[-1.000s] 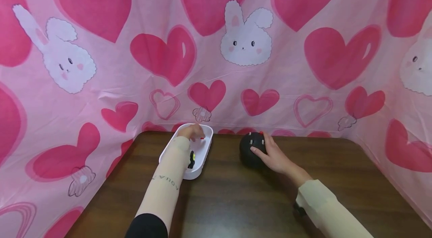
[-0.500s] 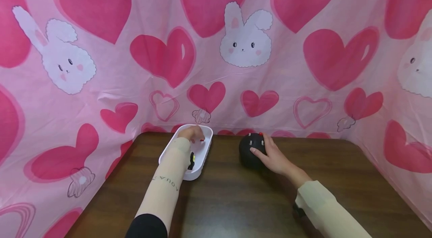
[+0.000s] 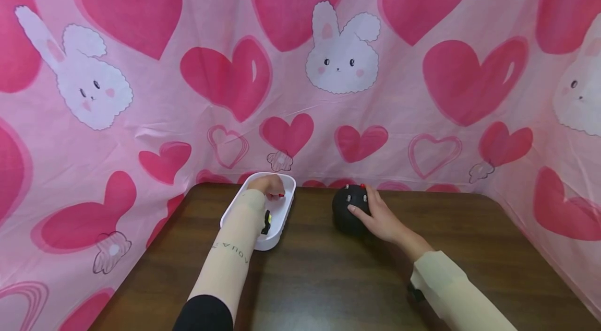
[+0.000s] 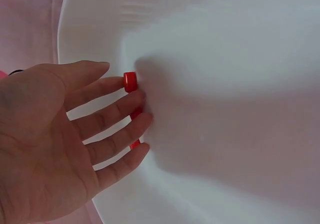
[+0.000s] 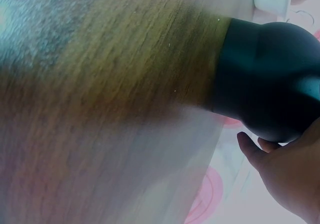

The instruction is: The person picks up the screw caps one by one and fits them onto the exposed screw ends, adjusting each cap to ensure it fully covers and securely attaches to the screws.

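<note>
My left hand point(image 3: 266, 185) reaches down into a white tray point(image 3: 290, 196). In the left wrist view its fingers lie fairly straight over a small red rod-like piece point(image 4: 130, 82) on the tray's floor, the fingertips right at it and the thumb held apart. Part of the red piece hides behind the fingers. My right hand point(image 3: 382, 216) holds the side of a black dome-topped object point(image 3: 346, 219), thumb in front and fingers round its right side. Small metallic studs and a red spot show on top of the dome. The right wrist view shows its narrower black base point(image 5: 235, 67) standing upright on the table.
A small black and yellow-green item point(image 3: 267, 222) lies in the near part of the tray, partly behind the left forearm. The brown wooden table point(image 3: 324, 284) reaches back to a pink curtain point(image 3: 291, 91) with hearts and rabbits.
The left hand's fingers shift slightly at the red piece within the tray. The right hand and the black object stay in place.
</note>
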The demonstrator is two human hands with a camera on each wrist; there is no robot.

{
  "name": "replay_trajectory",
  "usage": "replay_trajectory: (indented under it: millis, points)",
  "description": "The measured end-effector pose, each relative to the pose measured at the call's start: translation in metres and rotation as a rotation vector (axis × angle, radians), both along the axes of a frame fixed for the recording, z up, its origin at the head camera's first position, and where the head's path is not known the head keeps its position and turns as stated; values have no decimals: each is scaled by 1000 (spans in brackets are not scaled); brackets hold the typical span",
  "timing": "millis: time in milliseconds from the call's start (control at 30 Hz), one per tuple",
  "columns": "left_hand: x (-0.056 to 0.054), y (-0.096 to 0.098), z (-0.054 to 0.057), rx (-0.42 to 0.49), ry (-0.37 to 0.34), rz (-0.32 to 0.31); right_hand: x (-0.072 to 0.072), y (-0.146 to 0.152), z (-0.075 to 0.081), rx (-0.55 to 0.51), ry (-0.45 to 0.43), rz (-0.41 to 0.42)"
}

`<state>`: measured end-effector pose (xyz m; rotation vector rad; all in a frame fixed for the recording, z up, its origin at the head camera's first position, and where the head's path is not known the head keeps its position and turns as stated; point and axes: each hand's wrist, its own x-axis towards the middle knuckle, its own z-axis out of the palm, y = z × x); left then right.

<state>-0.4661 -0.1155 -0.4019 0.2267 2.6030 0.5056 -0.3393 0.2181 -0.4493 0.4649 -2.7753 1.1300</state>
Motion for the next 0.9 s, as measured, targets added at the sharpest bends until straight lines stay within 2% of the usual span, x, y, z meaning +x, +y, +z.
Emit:
replay_trajectory:
  millis: [300,600,800,900]
  points:
    - [-2,5,-2,-49,2,-54,0,-1,-2,-2,20,2]
    - [-5,6,-2,-63,9,-82,4,-2,1,2,15,0]
    - [-2,5,0,-83,23,-4,5,-3,1,2,17,-6]
    - [-1,5,0,-92,30,12,6,-3,1,2,10,-10]
